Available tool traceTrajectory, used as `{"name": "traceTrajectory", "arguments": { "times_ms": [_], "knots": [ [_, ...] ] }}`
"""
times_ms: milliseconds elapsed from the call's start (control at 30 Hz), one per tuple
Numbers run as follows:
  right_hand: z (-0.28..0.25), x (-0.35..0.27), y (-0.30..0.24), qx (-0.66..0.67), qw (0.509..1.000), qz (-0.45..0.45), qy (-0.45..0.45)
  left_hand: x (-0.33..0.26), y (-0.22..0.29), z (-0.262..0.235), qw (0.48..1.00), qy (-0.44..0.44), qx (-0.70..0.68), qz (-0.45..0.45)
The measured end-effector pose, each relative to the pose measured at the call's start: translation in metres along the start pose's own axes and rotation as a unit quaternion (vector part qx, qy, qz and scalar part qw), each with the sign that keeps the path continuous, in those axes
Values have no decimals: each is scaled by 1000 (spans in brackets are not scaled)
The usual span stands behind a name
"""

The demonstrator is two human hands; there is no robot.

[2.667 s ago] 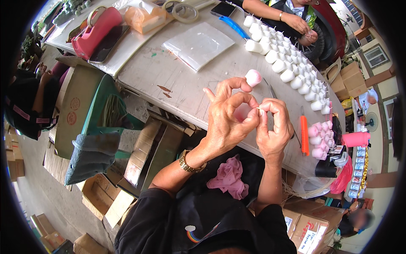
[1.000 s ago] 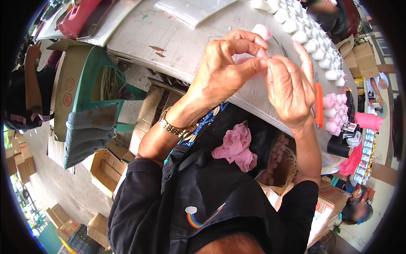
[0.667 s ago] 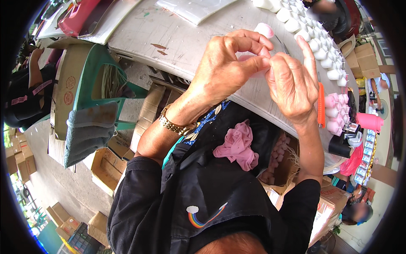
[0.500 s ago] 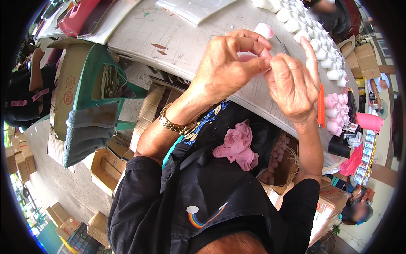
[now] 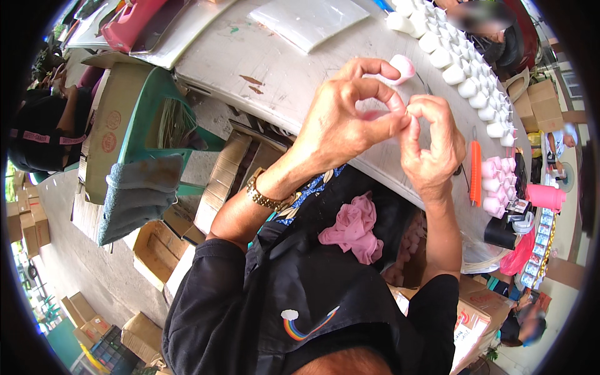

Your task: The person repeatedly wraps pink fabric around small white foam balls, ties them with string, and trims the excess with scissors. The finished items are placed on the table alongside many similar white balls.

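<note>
Over the table [image 5: 231,56], my left hand [image 5: 353,115] pinches with thumb and index finger, its tips meeting those of my right hand [image 5: 432,147], which is also closed in a pinch. What lies between the fingertips is too small to make out; a patch of pink shows behind my left fingers. Just beyond my left hand lies a small pink and white cup-shaped piece [image 5: 402,67], with a thin dark metal tool partly hidden near it. An orange-handled tool [image 5: 476,172] rests right of my right hand. A crumpled pink cloth [image 5: 355,230] lies on my lap.
Rows of white cup-shaped pieces [image 5: 455,74] line the far right edge, with a cluster of pink ones [image 5: 497,181] nearer. Clear plastic sheets [image 5: 309,22] lie at the back. A green chair [image 5: 137,119] and cardboard boxes stand left. Other people sit or stand around.
My right index finger, stretched upward before, is now bent down to the thumb in a pinch. The two hands stay together at the fingertips. The whole view has shifted slightly.
</note>
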State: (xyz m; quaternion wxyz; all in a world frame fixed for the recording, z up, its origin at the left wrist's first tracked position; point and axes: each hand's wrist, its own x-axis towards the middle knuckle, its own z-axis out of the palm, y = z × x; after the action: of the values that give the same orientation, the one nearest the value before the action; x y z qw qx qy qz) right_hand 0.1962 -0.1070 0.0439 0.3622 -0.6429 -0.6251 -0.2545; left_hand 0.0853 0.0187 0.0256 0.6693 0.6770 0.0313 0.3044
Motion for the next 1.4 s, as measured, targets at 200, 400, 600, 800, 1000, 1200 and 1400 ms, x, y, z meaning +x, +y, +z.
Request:
{"name": "traceTrajectory", "arguments": {
  "times_ms": [200,400,600,800,1000,1200,1400],
  "knots": [
    [9,0,-13,24,998,44,26,-6,-7,1,993,70,-94,9],
    [-10,-23,-44,-19,994,92,54,-37,3,21,994,51,-89,-24],
    [-29,-95,-98,-1,977,211,44,-110,-5,41,983,-18,-122,-137],
    [-9,-170,-123,29,940,339,-6,-158,-53,45,959,-91,-68,-261],
    [-9,-184,-132,23,940,339,-10,-167,-55,37,968,-166,161,-97],
    [-8,-178,-117,-50,967,248,-27,-158,-59,38,964,-180,182,-69],
    [-19,-177,-120,55,937,345,-27,-160,-61,36,981,-137,58,-126]
  ]
}}
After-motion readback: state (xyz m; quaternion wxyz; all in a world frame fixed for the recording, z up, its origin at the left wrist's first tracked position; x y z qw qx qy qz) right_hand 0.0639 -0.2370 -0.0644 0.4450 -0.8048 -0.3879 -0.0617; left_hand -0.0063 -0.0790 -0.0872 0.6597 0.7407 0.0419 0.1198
